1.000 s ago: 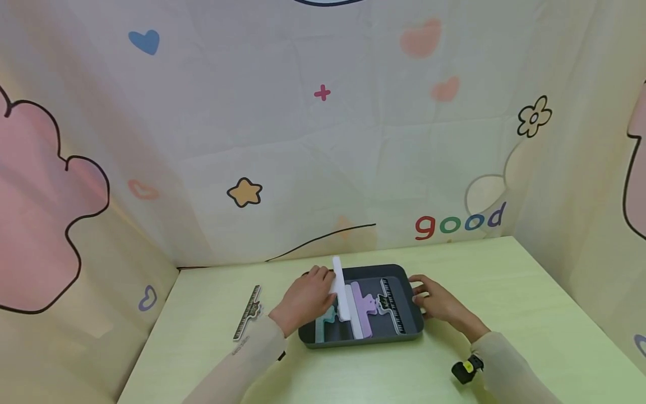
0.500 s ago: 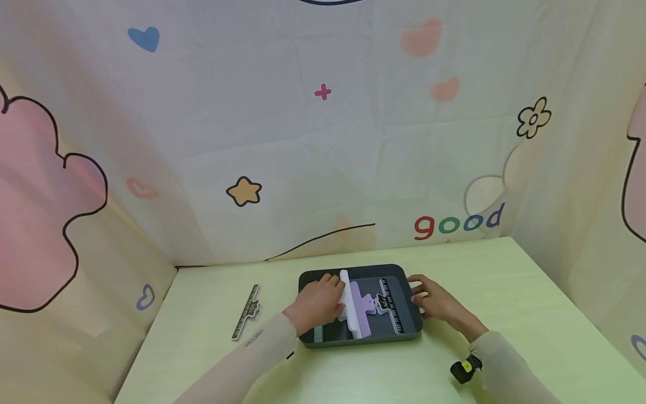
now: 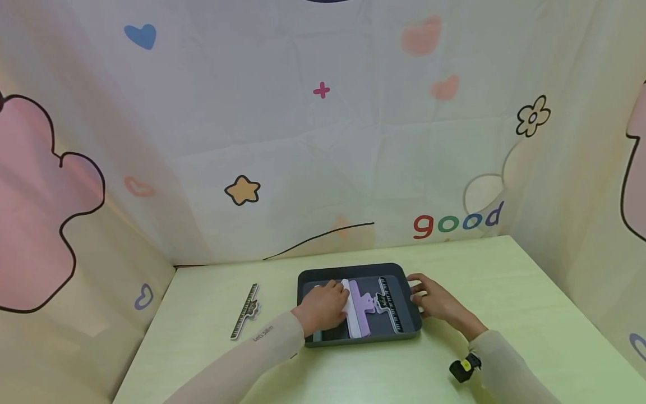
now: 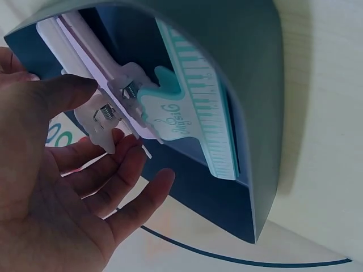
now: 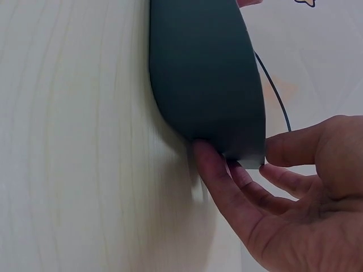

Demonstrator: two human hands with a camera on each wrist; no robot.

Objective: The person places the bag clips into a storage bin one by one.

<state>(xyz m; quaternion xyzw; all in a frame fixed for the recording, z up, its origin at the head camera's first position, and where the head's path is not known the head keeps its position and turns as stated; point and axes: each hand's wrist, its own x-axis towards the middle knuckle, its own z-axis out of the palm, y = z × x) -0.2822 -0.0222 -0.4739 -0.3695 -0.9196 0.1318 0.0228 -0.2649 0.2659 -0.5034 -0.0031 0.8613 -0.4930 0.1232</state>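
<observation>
In the head view, my left hand (image 3: pixel 325 306) reaches into a dark grey tray (image 3: pixel 348 340) and pinches a white clip (image 3: pixel 355 324). The left wrist view has thumb and fingertips at that clip's spring end. A lavender clip (image 3: pixel 365 324) lies beside the white one. Farther right in the tray rests a piano-key patterned clip (image 3: pixel 397 321). A teal clip (image 4: pixel 182 120) with piano keys lies at the tray's left end, mostly covered by my hand in the head view. My right hand (image 5: pixel 300 198) grips the tray's right edge, thumb at the rim, fingers on the outer wall.
Another piano-key clip (image 3: pixel 245 311) lies on the pale table (image 3: pixel 504 292), left of the tray. A printed curtain (image 3: pixel 282 140) hangs behind the table and along both sides. A black wrist camera (image 3: pixel 463 368) sits on the right sleeve.
My left hand has moved right and down, lowering the white clip from a raised tilt to lie next to the lavender one. The right hand stays at the tray's edge.
</observation>
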